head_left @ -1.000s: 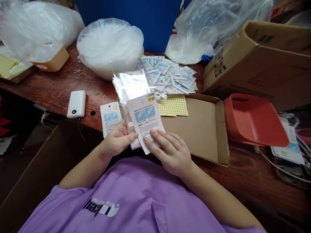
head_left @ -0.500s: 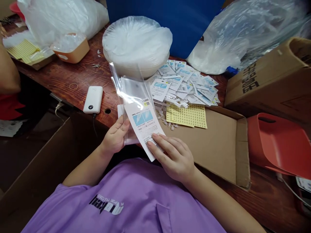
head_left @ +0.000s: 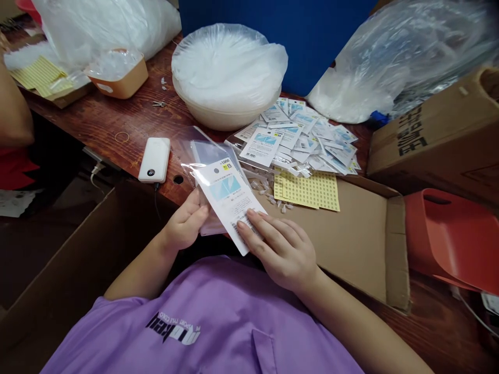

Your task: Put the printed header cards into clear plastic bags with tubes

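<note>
My left hand (head_left: pixel 186 222) is closed on a clear plastic bag (head_left: pixel 206 143), thumb on top near its lower left edge. A white printed header card (head_left: pixel 230 200) with a blue picture, a "1,000" price mark and a punched hole lies slanted over the bag. The lower end of that card is gripped by my right hand (head_left: pixel 278 249), its fingers lying across the print and the thumb hidden beneath. Beyond my hands, small pale plastic pieces (head_left: pixel 268 195) lie scattered by yellow sticker sheets (head_left: pixel 307 189). Several similar packaged cards (head_left: pixel 265 145) are heaped behind them.
A bowl (head_left: pixel 218 117) full of white plastic stands at the back. On the left are a power bank (head_left: pixel 155 158) with a cable and an orange tub (head_left: pixel 120 85). A cardboard tray (head_left: pixel 351 239), red bin (head_left: pixel 463 234) and carton (head_left: pixel 432 135) stand right. Another person's arm (head_left: pixel 13 109) shows far left.
The card's top has come out from under the clear plastic and now lies over the bag with its hole uncovered. The bag's upper end has dropped lower. The view has shifted slightly.
</note>
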A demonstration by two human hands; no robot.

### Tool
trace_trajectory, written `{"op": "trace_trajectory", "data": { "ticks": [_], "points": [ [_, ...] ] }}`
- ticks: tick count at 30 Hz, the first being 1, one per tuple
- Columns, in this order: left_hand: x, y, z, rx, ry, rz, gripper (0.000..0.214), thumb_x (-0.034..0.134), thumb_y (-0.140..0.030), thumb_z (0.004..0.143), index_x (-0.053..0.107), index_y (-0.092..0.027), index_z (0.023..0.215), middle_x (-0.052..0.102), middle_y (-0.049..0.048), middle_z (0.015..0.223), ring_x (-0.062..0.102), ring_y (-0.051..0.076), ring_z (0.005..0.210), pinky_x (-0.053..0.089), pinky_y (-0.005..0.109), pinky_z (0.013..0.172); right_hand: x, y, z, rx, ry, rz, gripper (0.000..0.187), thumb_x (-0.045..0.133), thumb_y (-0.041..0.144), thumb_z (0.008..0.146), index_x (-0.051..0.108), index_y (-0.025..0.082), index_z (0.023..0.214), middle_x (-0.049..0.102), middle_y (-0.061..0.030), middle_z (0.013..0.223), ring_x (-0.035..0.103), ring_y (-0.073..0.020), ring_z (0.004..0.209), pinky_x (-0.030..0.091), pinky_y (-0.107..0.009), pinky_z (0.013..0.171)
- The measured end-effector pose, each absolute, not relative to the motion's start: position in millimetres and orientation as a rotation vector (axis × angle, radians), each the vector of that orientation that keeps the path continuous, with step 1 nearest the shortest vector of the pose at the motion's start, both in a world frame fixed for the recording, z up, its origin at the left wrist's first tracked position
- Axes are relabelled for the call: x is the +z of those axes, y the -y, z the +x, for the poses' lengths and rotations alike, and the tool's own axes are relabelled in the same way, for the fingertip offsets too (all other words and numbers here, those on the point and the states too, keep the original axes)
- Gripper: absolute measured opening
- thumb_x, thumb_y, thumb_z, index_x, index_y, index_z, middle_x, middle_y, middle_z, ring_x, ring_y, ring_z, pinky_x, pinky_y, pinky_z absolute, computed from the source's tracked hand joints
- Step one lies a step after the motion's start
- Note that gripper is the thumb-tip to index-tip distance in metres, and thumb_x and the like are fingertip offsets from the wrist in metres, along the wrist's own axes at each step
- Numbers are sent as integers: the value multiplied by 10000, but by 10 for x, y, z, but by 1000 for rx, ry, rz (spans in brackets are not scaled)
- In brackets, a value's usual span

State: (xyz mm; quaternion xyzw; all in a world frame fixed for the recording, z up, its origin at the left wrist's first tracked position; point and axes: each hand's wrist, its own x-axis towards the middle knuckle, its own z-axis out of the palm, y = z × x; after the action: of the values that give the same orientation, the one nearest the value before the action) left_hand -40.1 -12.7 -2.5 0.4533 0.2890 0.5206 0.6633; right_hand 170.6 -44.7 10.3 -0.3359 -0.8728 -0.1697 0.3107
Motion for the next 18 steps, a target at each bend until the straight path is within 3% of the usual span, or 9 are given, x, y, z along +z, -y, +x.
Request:
{"op": "trace_trajectory", "data": {
  "ticks": [5,11,18],
  "points": [
    [-12,135,-530,1045,-742,1175,380,586,-262,861,597,-267,1240,606,39,1290,519,227,1243,343,399,1118,234,390,1520,-542,2401,-865,327,432,182,937,588,195,1225,647,-52,1214,618,-160,1021,446,-286,790],
    [12,50,-615,1136,-863,974,418,699,-248,749,652,-235,1164,673,53,1183,581,295,1162,434,479,1033,326,321,1480,-612,2435,-668,303,485,286,935,593,249,1215,652,2,1207,606,-140,991,439,-262,757],
    [71,-2,-610,947,-849,910,325,762,-239,677,735,-213,999,713,73,1083,636,318,1068,505,450,948,232,270,1509,-568,2412,-642,311,567,310,889,601,286,1198,647,18,1219,583,-124,925,449,-249,754]
  ]
}}
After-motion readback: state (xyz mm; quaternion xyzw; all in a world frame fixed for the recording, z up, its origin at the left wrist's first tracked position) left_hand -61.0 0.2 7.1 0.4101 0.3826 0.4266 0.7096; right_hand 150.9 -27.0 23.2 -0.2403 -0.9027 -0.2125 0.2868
